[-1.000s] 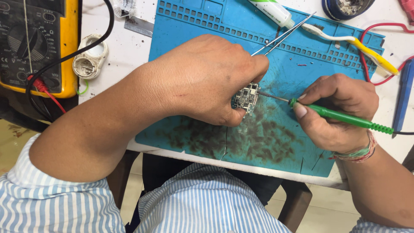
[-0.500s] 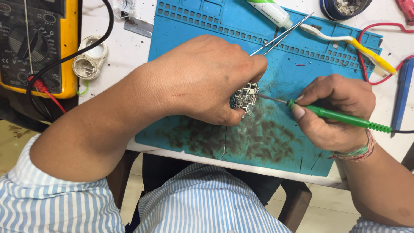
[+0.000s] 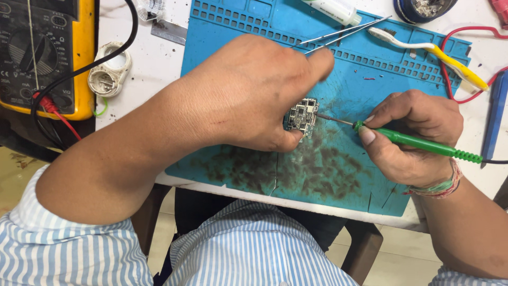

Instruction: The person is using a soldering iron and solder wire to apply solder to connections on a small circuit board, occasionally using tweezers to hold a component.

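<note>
1. Left hand pinches small circuit board between thumb and fingers, holding it on the blue mat.
2. Right hand fingers closed around green soldering iron, pen-style.
3. Best done with board pinned flat, wrist braced on mat, light tip contact only.
4. Iron's long axis runs near-horizontal; tip points left, touching board's right edge.
5. Tweezers lie behind, untouched.

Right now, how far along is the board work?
Done: tools are set out, tweezers lying on the blue mat. In hand: left hand holds the small circuit board; right hand has the green probe tip at its edge. Left: can't tell; the multimeter is wired up.
</note>
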